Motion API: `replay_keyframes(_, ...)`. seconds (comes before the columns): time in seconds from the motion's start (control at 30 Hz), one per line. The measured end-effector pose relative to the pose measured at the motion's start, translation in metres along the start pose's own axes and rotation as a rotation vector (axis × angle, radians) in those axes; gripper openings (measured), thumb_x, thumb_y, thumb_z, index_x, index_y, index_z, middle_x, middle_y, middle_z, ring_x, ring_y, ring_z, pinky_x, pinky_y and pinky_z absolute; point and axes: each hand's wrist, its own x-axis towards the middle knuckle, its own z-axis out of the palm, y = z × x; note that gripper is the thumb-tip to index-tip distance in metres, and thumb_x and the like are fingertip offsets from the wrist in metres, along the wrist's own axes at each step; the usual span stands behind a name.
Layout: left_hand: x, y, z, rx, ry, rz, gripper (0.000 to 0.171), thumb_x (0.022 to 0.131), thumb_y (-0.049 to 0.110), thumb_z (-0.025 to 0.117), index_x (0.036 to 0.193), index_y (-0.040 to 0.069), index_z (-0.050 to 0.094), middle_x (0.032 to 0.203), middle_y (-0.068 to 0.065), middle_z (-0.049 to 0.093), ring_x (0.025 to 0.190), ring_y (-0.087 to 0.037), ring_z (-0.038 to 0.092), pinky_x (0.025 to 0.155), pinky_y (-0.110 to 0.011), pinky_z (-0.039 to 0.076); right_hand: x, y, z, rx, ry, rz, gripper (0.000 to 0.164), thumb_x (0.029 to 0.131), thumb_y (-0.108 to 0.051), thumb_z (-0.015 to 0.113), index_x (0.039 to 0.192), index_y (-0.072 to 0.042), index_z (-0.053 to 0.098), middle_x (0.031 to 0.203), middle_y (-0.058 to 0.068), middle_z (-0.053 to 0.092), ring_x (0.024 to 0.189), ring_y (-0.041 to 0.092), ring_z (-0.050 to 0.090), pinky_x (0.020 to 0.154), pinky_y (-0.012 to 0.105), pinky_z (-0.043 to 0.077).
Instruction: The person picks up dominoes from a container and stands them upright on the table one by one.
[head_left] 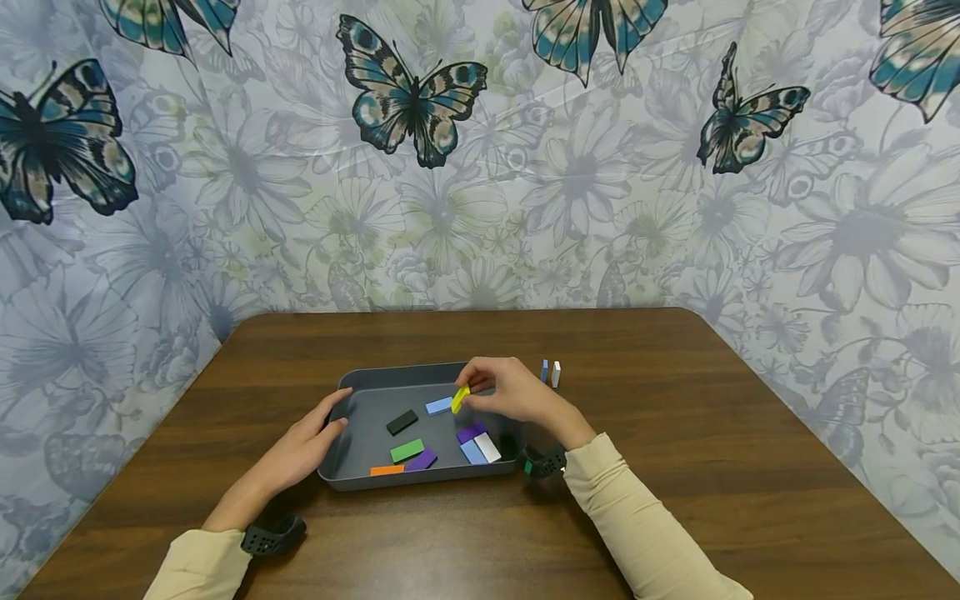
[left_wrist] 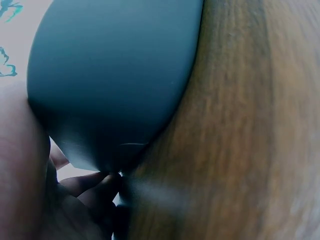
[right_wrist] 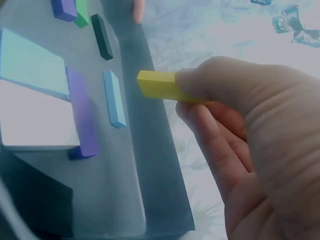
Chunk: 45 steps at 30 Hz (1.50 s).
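My right hand [head_left: 517, 393] pinches a yellow block [right_wrist: 156, 85] between thumb and fingertips, above the grey tray [head_left: 360, 433]. Just left of the yellow block in the head view lies a light blue block [head_left: 438, 407] on the tray floor. The left hand [head_left: 300, 450] grips the tray's left side, its thumb near the rim; in the left wrist view the fingers [left_wrist: 95, 190] reach under the tray wall. Also inside the tray are a black block [head_left: 402, 422], a green block [head_left: 407, 451], an orange block [head_left: 387, 471] and a purple block [head_left: 422, 460].
At the tray's right, a second purple block [head_left: 471, 432] lies against a white block [head_left: 487, 448] and another light blue block [head_left: 473, 452]. Beyond the tray, a blue block [head_left: 545, 370] and a white block [head_left: 556, 374] stand upright on the wooden table [head_left: 675, 467]. A butterfly-patterned cloth hangs behind.
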Motion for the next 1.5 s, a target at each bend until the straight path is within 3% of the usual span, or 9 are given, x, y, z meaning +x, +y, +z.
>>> replay_keyframes(0.3, -0.001, 0.0, 0.0, -0.01, -0.009, -0.007, 0.059, 0.112, 0.032, 0.04, 0.165, 0.013, 0.021, 0.169, -0.025, 0.019, 0.152, -0.05, 0.025, 0.115, -0.072, 0.027, -0.003, 0.0, -0.009, -0.007, -0.001, -0.012, 0.019, 0.092, -0.002, 0.075, 0.11, -0.004, 0.069, 0.109, 0.004, 0.074, 0.103, 0.016, 0.073, 0.091, 0.027, 0.059)
replay_keyframes(0.53, -0.001, 0.001, 0.0, -0.009, -0.009, -0.01, 0.059, 0.112, 0.032, 0.04, 0.164, 0.013, 0.021, 0.169, -0.025, 0.019, 0.152, -0.05, 0.024, 0.116, -0.072, 0.026, -0.004, -0.001, -0.019, -0.03, 0.0, 0.017, 0.021, 0.093, -0.004, 0.075, 0.113, -0.011, 0.072, 0.11, 0.001, 0.075, 0.103, 0.013, 0.072, 0.091, 0.028, 0.059)
replay_keyframes(0.73, -0.002, 0.001, -0.001, -0.013, -0.008, -0.005, 0.058, 0.112, 0.032, 0.04, 0.164, 0.013, 0.021, 0.169, -0.024, 0.02, 0.152, -0.05, 0.026, 0.115, -0.072, 0.028, -0.006, -0.003, -0.027, -0.016, 0.025, 0.029, 0.022, 0.093, -0.004, 0.075, 0.114, -0.012, 0.073, 0.11, 0.002, 0.075, 0.102, 0.015, 0.072, 0.091, 0.037, 0.06)
replay_keyframes(1.17, -0.002, 0.001, 0.0, -0.007, -0.004, 0.001, 0.059, 0.112, 0.032, 0.04, 0.164, 0.014, 0.021, 0.168, -0.025, 0.021, 0.151, -0.05, 0.026, 0.114, -0.072, 0.029, -0.012, -0.006, -0.045, 0.054, 0.129, 0.072, 0.024, 0.09, 0.0, 0.077, 0.112, -0.003, 0.068, 0.112, 0.008, 0.071, 0.102, 0.02, 0.072, 0.086, 0.027, 0.06)
replay_keyframes(1.5, -0.002, 0.001, -0.001, -0.009, 0.001, 0.004, 0.059, 0.112, 0.031, 0.041, 0.164, 0.013, 0.021, 0.168, -0.025, 0.021, 0.151, -0.05, 0.026, 0.114, -0.072, 0.028, -0.018, -0.002, -0.057, 0.038, 0.196, 0.083, 0.025, 0.089, -0.002, 0.079, 0.1, -0.006, 0.058, 0.116, 0.01, 0.072, 0.102, 0.021, 0.073, 0.086, 0.027, 0.06)
